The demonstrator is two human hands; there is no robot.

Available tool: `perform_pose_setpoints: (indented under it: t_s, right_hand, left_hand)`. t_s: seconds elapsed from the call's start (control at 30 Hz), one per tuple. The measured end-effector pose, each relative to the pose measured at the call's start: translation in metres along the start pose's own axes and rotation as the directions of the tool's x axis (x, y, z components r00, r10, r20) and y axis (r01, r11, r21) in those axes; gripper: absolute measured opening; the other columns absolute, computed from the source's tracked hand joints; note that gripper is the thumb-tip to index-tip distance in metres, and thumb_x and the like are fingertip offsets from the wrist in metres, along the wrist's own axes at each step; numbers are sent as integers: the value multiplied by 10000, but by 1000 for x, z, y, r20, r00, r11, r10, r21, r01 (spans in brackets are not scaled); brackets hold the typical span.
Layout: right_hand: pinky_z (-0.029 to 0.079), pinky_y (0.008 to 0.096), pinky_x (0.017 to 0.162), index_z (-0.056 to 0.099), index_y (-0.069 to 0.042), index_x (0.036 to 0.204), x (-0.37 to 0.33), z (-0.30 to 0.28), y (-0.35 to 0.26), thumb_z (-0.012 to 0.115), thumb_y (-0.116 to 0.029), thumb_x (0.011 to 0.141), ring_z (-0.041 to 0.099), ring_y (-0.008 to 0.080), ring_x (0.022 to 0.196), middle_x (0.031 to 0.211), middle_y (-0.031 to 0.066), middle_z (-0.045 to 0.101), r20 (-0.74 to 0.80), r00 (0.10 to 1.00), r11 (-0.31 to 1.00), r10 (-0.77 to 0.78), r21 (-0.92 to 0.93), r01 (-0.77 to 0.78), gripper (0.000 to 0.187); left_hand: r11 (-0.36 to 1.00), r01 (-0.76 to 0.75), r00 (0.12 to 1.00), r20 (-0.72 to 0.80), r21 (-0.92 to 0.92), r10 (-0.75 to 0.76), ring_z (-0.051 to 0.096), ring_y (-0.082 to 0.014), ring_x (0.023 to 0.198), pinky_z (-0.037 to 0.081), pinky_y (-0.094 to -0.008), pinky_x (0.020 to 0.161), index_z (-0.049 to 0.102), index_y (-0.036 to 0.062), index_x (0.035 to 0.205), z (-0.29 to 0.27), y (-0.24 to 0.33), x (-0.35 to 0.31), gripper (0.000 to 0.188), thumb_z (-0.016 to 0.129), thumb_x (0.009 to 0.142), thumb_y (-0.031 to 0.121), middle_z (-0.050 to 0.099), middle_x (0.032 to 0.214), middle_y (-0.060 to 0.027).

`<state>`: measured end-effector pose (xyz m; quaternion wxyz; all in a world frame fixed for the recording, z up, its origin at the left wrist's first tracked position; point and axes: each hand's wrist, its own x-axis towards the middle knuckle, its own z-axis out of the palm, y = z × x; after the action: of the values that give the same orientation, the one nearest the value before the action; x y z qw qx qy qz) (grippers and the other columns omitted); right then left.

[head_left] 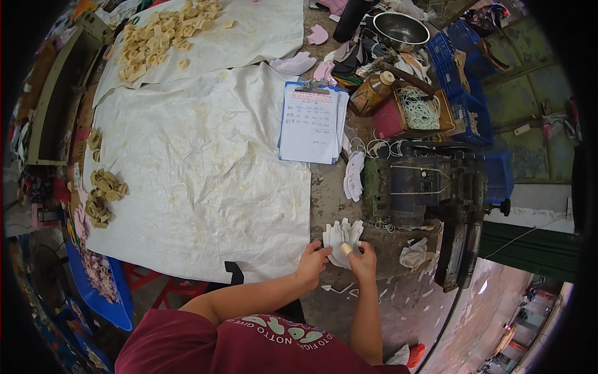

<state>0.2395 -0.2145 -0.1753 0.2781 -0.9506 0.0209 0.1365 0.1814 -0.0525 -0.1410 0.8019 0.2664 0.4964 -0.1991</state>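
Note:
Between my two hands, at the right edge of the white sheet, a bunch of white, flat cut pieces (pixel 337 235) stands fanned out with uneven upper edges. My left hand (pixel 313 265) grips it from the left side with fingers curled. My right hand (pixel 363 258) closes on its right side, and a pale yellow cover (pixel 346 248) sits on the thumb. The lower part of the bunch is partly behind my fingers. What the pieces are made of, I cannot tell.
A clipboard with papers (pixel 311 128) lies at the sheet's (pixel 205 174) right edge. A dark machine (pixel 430 187) stands to the right. Beige pieces (pixel 146 43) are heaped at the far left, khaki ones (pixel 103 193) nearer. A box of white cord (pixel 420 109) and a metal bowl (pixel 402 30) are behind.

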Motion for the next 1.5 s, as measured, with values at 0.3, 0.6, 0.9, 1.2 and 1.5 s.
perform_pose_setpoints:
  t_s: [0.3, 0.6, 0.9, 1.2, 1.5]
  right_hand:
    - [407, 234, 529, 629, 23, 897, 13, -4, 6, 715, -159, 778, 514, 64, 610, 721, 4, 607, 294, 930, 907, 220, 290, -306, 234]
    - [480, 242, 628, 655, -3, 984, 8, -16, 3, 688, -242, 846, 613, 109, 698, 841, 28, 662, 554, 795, 628, 247, 533, -567, 278]
    - [557, 340, 651, 621, 18, 1045, -15, -13, -14, 663, -172, 846, 676, 203, 737, 891, 102, 678, 644, 738, 514, 201, 572, -639, 279]
    - [576, 352, 665, 583, 20, 1106, -78, -16, -98, 653, -134, 820, 683, 250, 743, 936, 139, 668, 616, 787, 445, -39, 716, -538, 332]
    - [569, 345, 730, 575, 16, 1145, -166, 130, -247, 652, -144, 827, 670, 206, 814, 971, 121, 661, 793, 508, 552, -337, 603, -576, 364]
  left_hand:
    - [999, -22, 999, -44, -48, 20, 537, -140, 825, 401, -329, 773, 405, 84, 1313, -1, -7, 12, 551, 640, 835, 228, 568, 988, -4]
    - [996, 14, 998, 69, -86, -8, 555, -130, 756, 414, -310, 719, 542, 115, 1115, -10, 0, 19, 318, 623, 849, 267, 593, 890, -1]
    - [987, 43, 989, 135, 152, -64, 581, -173, 790, 432, -339, 748, 532, 96, 1145, -16, 30, -1, 366, 589, 879, 340, 654, 950, -63]
    - [1000, -7, 901, 433, -28, 19, 638, -251, 893, 468, -351, 811, 465, 73, 1223, -99, 45, -52, 404, 557, 917, 321, 660, 958, -143]
    - [867, -294, 807, 382, -402, 450, 639, -278, 970, 477, -422, 920, 545, 40, 1209, -363, 67, -167, 338, 475, 963, 260, 652, 1018, -160]
